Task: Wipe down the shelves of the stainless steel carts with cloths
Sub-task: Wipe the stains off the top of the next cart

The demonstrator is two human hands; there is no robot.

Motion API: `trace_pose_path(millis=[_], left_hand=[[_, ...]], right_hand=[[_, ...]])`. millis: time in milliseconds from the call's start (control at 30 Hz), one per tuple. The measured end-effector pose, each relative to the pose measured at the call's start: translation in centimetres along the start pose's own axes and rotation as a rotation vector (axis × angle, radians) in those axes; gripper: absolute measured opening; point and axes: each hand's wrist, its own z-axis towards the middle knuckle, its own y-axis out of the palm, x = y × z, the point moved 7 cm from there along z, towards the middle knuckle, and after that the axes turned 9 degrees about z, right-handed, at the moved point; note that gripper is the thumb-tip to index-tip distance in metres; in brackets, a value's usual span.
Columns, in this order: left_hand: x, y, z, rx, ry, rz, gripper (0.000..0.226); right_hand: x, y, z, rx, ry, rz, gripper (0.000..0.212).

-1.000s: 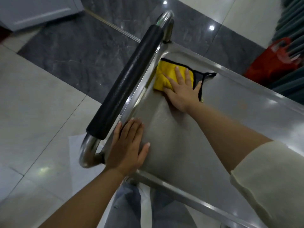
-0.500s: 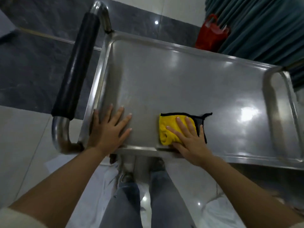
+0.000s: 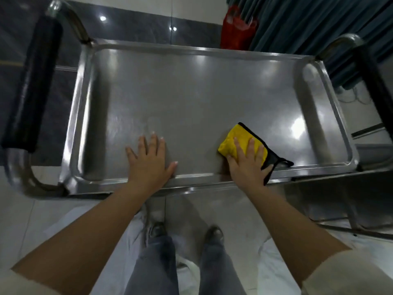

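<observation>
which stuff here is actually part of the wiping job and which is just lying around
Part of the job:
yellow cloth under the right hand
cart's top shelf
left hand flat on the shelf

Just lying about:
red bag on the floor
teal curtain

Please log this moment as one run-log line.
wiping top shelf | right hand presses cloth near front rim | left hand flat on shelf

Dim, glare-spotted, blurred wide-angle edges

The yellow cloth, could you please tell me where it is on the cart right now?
In the head view the yellow cloth lies on the cart's top shelf, near its front rim on the right side, pressed flat under the right hand.
</observation>
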Motion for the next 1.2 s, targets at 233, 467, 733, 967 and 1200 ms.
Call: trace_pose_path(millis=[233, 467, 733, 967, 1200], left_hand=[[15.5, -1.4, 2.7, -0.065, 0.167, -0.016, 0.084], [18.1, 0.1, 2.9, -0.032, 0.073, 0.001, 0.085], [18.2, 0.1, 3.2, -0.057, 0.042, 0.093, 0.083], [18.6, -0.7, 2.7, -0.062, 0.038, 0.13, 0.092], [19.5, -1.1, 0.8, -0.153, 0.046, 0.065, 0.077]], right_hand=[[4.8, -2.1, 1.1, -0.147, -0.535, -0.153, 0.061], [15.0, -7.3, 5.6, -0.143, -0.471, -0.094, 0.055], [24.3, -12.2, 9.2, -0.068, -0.35, -0.068, 0.062], [23.6, -11.8, 8.1, -0.013, -0.281, -0.034, 0.058], [22.5, -11.1, 2.5, -0.091, -0.275, 0.034, 0.048]])
